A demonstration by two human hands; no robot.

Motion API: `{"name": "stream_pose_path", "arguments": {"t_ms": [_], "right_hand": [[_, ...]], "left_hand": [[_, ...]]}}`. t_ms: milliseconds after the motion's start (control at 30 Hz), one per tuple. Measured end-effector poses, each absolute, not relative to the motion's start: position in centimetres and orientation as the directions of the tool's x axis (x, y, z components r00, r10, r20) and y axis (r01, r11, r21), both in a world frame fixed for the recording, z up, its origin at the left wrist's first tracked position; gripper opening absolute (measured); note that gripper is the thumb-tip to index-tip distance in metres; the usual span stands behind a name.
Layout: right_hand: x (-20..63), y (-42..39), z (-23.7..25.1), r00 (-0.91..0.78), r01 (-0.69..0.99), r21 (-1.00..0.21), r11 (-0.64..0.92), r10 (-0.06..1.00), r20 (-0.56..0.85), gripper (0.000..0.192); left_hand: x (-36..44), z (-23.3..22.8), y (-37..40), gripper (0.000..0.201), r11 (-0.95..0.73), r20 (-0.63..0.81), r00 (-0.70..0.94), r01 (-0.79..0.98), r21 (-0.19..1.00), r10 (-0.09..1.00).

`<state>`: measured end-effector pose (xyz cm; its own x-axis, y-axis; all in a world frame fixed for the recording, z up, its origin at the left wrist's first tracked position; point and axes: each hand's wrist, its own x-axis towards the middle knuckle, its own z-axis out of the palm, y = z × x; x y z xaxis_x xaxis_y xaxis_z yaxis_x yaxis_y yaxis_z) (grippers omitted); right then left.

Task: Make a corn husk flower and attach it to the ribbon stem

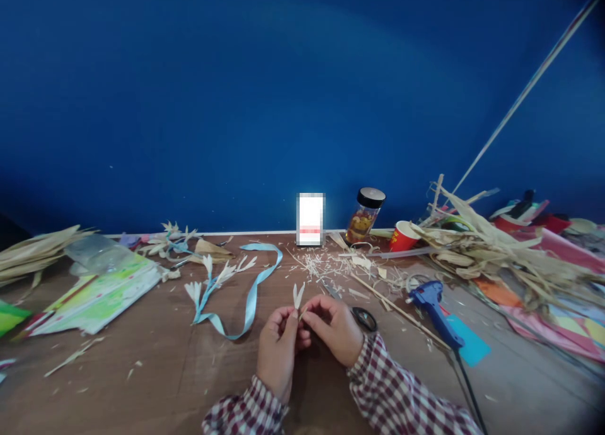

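Between the thumb and fingers of my left hand is a small white corn husk flower, its petals pointing up. My right hand is closed in a pinch right beside it, fingertips meeting at the flower's base on a thin pale strip. The strip's far end is hidden by the fingers. Scissors lie on the table just past my right hand, partly covered by it. To the left rests a finished-looking spray of white husk flowers with a light blue ribbon trailing from its stem.
Husk scraps litter the brown table. A blue glue gun with a cord lies at right, near dried corn husks. A tilted jar, a red paper cup and a glowing phone screen stand by the blue wall.
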<state>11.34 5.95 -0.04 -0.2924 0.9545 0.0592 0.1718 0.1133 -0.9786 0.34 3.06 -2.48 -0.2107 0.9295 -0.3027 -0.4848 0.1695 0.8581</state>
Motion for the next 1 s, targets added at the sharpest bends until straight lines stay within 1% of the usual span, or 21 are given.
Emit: {"name": "stream_pose_path", "arguments": {"t_ms": [200,400,633,767,1000], "right_hand": [[11.4,6.0,-0.3,-0.255,0.194,-0.968,0.157,0.961,0.104,0.009],[11.3,6.0,-0.2,-0.21,0.198,-0.971,0.133,0.974,0.09,0.008],[11.3,5.8,-0.2,-0.212,0.247,-0.945,0.214,0.964,0.162,0.008],[11.2,5.6,-0.4,-0.206,0.216,-0.956,0.198,0.966,0.154,0.008],[11.0,5.9,-1.2,-0.191,0.096,-0.99,0.102,0.978,0.083,0.008]], "left_hand": [[0.4,-1.7,2.9,0.021,0.205,-0.357,-0.206,-0.523,0.828,0.911],[0.4,-1.0,2.8,0.022,0.231,-0.389,-0.193,-0.546,0.805,0.901],[0.3,-0.9,3.0,0.022,0.249,-0.415,-0.211,-0.538,0.805,0.885],[0.3,-1.1,3.0,0.022,0.252,-0.411,-0.209,-0.527,0.812,0.887],[0.3,-1.3,3.0,0.022,0.245,-0.402,-0.209,-0.523,0.816,0.892]]}}
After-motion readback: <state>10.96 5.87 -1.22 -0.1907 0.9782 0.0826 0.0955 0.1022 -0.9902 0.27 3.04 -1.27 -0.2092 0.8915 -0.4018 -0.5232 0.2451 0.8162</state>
